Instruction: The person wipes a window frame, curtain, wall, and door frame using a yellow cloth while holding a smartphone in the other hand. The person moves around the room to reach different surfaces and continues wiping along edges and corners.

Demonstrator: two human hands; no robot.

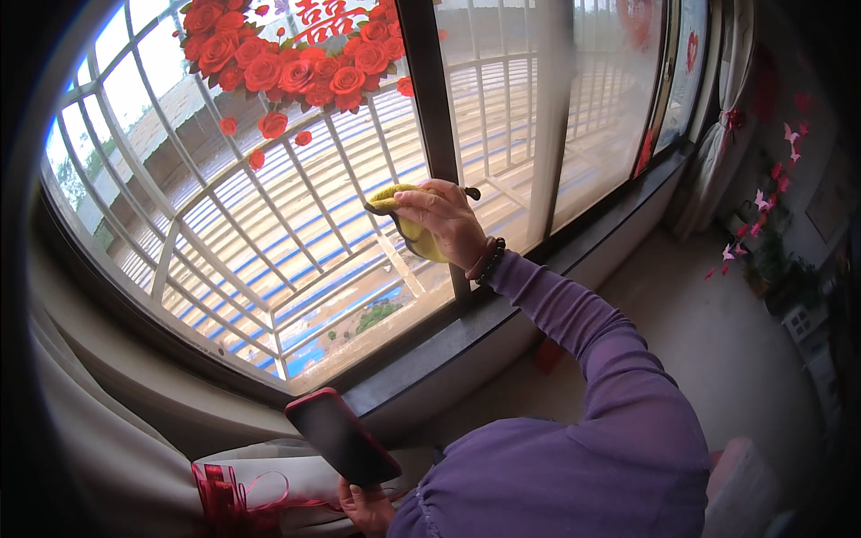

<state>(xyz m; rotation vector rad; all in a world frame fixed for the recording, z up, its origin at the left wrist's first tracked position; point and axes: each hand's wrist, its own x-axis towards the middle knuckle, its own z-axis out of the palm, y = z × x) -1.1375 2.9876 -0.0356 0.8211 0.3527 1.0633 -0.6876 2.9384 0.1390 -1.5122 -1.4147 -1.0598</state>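
Observation:
My right hand point(449, 218) grips a folded yellow cloth point(418, 232) with a dark edge, held up at the window pane point(303, 222) close to the dark window frame point(434, 114). Whether the cloth presses on the glass is hard to tell. Dark bead bracelets circle that wrist below a purple sleeve. Low in the view, my left hand point(366, 508) holds a smartphone point(343, 437) by its lower end. The phone has a red case and a dark screen, and it is tilted in front of the sill point(403, 380).
A red rose decal point(296, 74) covers the upper pane, with metal bars point(282, 249) outside. At lower left hangs a pale curtain point(121, 430) tied with red ribbon point(222, 494). Another tied curtain point(716, 141) and pink paper butterflies point(763, 200) are at the right.

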